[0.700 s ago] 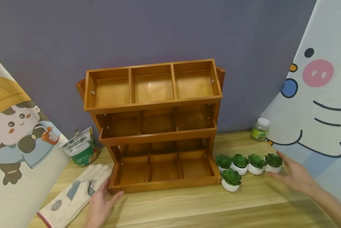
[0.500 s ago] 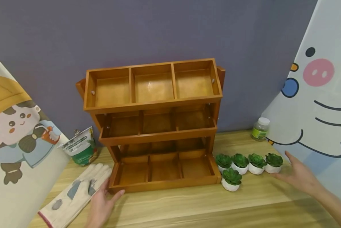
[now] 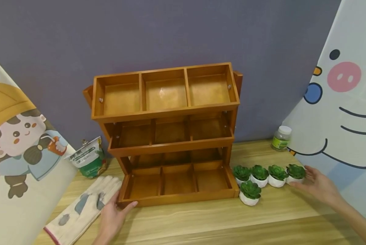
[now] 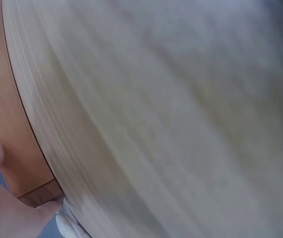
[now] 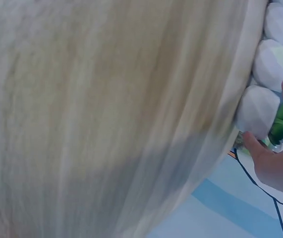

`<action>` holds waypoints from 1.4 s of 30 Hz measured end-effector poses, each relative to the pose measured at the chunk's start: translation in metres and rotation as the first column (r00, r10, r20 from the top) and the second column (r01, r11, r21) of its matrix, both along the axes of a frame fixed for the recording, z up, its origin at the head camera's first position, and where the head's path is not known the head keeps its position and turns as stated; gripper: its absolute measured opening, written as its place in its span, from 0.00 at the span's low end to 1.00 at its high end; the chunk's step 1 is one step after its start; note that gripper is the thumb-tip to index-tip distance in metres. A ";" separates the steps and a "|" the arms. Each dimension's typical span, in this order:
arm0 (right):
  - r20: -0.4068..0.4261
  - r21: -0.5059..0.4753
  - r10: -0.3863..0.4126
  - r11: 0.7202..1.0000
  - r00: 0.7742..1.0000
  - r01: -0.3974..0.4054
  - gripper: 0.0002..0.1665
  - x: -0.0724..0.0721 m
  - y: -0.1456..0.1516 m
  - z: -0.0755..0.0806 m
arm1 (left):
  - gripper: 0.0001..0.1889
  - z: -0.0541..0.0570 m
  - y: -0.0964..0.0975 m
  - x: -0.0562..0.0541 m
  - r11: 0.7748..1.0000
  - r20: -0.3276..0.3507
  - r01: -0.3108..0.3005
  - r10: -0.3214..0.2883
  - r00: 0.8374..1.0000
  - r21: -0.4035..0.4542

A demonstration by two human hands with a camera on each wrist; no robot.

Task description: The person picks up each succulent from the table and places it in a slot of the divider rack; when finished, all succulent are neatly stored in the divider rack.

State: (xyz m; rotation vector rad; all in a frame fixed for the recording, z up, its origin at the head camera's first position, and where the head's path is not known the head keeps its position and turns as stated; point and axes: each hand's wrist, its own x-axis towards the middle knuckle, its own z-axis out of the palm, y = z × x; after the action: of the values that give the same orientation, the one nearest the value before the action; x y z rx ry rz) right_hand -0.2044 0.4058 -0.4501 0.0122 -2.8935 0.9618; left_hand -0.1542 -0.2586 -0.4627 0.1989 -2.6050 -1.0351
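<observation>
In the head view, my left hand [image 3: 113,215] grips the front left corner of a brown wooden three-tier shelf [image 3: 177,198]. Its thumb lies along the front board, and the left wrist view shows the shelf corner [image 4: 27,168] between thumb and fingers. At the far right, my right hand [image 3: 322,187] holds the end succulent [image 3: 296,171] of a row, thumb at the front of its white pot and fingers on the right side. The right wrist view shows that white faceted pot [image 5: 257,111] between thumb and finger. More potted succulents [image 3: 277,173] stand to its left, one [image 3: 250,190] in front.
A white work glove [image 3: 85,207] lies left of the shelf. Behind it stands a green and white pouch [image 3: 89,158] with a clip. A lidded jar [image 3: 281,137] stands at the back right. Grey and cartoon-printed walls enclose the wooden table [image 3: 207,221].
My right hand drew slightly away from the end pot, then came back around it. The left hand stays at the shelf corner. The whole head view has shifted a little.
</observation>
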 end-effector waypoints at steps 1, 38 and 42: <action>0.002 0.003 -0.012 1.000 1.000 0.012 0.61 -0.001 -0.001 -0.001 | 0.46 0.000 0.000 0.000 1.000 -0.008 0.001 -0.001 1.000 -0.006; -0.072 -0.269 0.207 0.938 0.976 -0.219 0.42 -0.010 -0.194 0.069 | 0.51 0.022 -0.013 -0.008 0.998 0.195 0.059 -0.052 0.980 -0.027; -0.053 -0.314 0.296 0.902 0.954 -0.297 0.37 -0.011 -0.243 0.060 | 0.50 0.021 -0.008 -0.011 0.995 0.179 0.086 -0.077 0.981 -0.043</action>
State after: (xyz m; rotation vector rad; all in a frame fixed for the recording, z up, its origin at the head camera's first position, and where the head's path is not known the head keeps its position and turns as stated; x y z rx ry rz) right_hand -0.2155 0.1629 -0.3903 0.4440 -2.7424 1.4686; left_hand -0.1650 -0.2667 -0.4420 0.1804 -2.8177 -1.0202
